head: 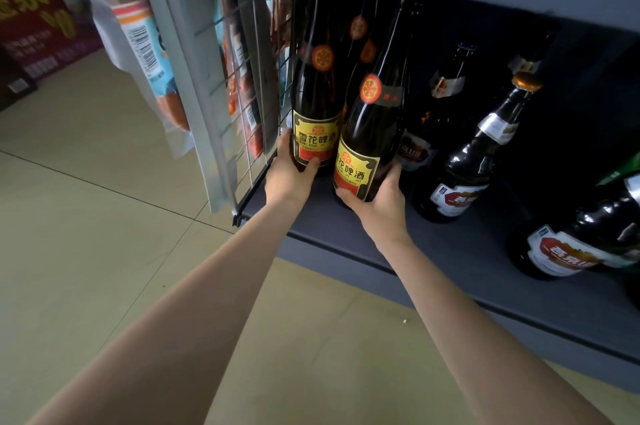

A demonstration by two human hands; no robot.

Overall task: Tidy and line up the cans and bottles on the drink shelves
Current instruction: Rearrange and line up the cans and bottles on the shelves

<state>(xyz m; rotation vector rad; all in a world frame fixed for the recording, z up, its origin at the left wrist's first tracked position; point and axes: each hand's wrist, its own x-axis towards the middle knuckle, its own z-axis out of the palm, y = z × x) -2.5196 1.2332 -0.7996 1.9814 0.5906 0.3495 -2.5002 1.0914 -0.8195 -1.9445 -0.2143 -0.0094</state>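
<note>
Two tall dark beer bottles with yellow and red labels stand at the left end of a low grey shelf (450, 251). My left hand (289, 175) wraps the base of the left yellow-label bottle (315, 102), which sits against the wire side panel. My right hand (377, 201) grips the base of the right yellow-label bottle (367, 140), which leans slightly to the right. More bottles of the same kind stand behind them in the dark.
To the right stand dark beer bottles with white and red labels (464, 175), (581, 244), loosely spaced. A wire grid panel (242, 85) closes the shelf's left side. Packaged sausages (145, 44) hang left of it. Beige tiled floor (86, 234) lies below.
</note>
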